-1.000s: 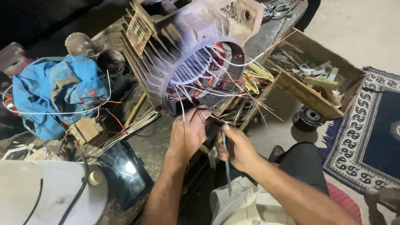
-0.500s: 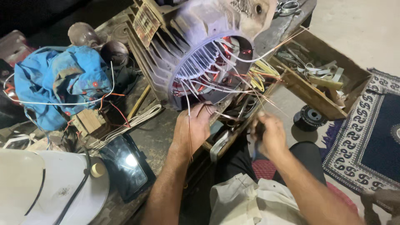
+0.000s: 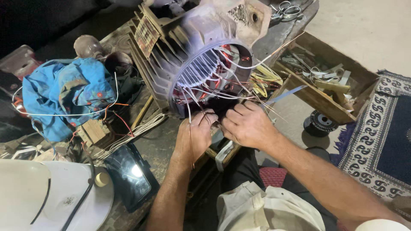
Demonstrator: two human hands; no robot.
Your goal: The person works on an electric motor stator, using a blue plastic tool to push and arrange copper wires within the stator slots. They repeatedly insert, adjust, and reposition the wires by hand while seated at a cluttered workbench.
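A large finned motor housing (image 3: 171,64) lies on its side on the workbench, its open end facing me, with copper windings and white sleeved leads (image 3: 222,81) spilling out. My left hand (image 3: 195,137) rests at the lower rim, its fingers curled on thin copper wires that hang down over it. My right hand (image 3: 248,126) is beside it at the rim, fingers closed. A thin pale-blue flat strip (image 3: 287,93) sticks out from this hand toward the upper right. The two hands almost touch.
A crumpled blue cloth (image 3: 64,94) lies left of the motor, beside a small wooden block (image 3: 94,130) with wires. A dark glossy screen (image 3: 128,173) and a white round lid (image 3: 47,201) are near left. A wooden box (image 3: 329,105) of scraps, scissors (image 3: 287,10), a black spool (image 3: 319,124) and a patterned rug (image 3: 381,141) are right.
My right hand moved from the wooden box side back to the motor's rim beside my left hand, now with the strip. One second ago it held a thin tool pointing down.
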